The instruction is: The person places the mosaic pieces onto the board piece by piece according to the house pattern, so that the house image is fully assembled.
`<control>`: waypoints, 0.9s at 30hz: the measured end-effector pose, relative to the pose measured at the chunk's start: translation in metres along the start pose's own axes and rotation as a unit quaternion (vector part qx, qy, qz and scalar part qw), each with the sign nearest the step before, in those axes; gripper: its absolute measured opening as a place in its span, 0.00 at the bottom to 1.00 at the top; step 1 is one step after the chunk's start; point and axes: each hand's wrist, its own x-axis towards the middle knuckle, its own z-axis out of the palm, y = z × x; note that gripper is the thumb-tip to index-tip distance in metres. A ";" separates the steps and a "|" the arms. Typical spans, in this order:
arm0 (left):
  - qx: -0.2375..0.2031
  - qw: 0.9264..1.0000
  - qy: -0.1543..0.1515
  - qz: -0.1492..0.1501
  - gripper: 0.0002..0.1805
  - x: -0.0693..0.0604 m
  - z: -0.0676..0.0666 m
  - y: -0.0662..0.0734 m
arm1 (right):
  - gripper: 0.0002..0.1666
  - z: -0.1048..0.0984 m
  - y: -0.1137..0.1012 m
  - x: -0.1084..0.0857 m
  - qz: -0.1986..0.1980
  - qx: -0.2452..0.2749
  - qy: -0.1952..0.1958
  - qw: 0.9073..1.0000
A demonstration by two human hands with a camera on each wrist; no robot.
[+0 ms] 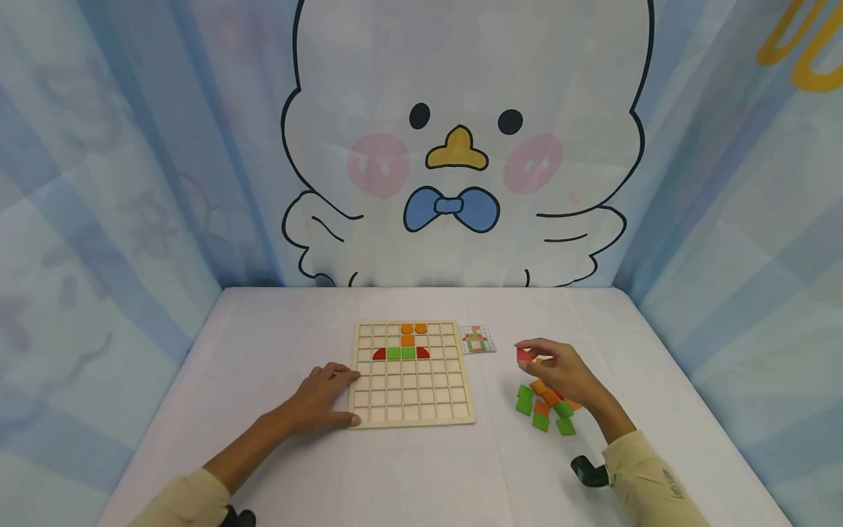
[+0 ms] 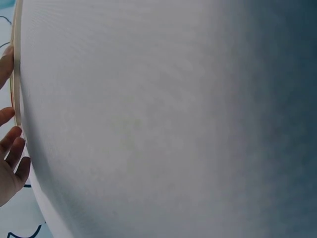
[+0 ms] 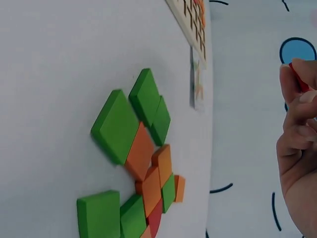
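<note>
A wooden grid board (image 1: 411, 380) lies on the table with orange, green and red pieces in its upper rows. The left hand (image 1: 316, 399) rests against the board's left edge, fingers and thumb touching the frame; the left wrist view shows the fingers (image 2: 12, 148) by the board's edge (image 2: 17, 74). Between thumb and fingers, the right hand (image 1: 560, 369) pinches a red piece (image 1: 523, 355), raised over the right side of the table. In the right wrist view, that hand (image 3: 302, 134) largely covers the red piece (image 3: 298, 78).
Loose green pieces (image 3: 116, 126) and orange pieces (image 1: 538, 386), with some red, lie in a pile beneath and in front of the right hand. A small pattern card (image 1: 477, 339) lies against the board's right side. Patterned curtains (image 1: 461, 256) stand behind and at both sides.
</note>
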 end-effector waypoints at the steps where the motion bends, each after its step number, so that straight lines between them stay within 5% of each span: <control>1: 0.000 1.000 0.001 0.000 0.45 0.000 0.000 0.000 | 0.25 0.002 -0.004 0.001 -0.002 0.005 0.000 1.000; 16: -0.001 1.000 -0.002 -0.005 0.45 0.001 -0.002 0.002 | 0.27 0.025 -0.019 0.018 0.006 0.034 -0.012 0.999; 27: 0.002 1.000 -0.005 -0.005 0.45 0.001 -0.001 0.000 | 0.21 0.065 -0.018 0.040 0.013 0.052 -0.039 0.998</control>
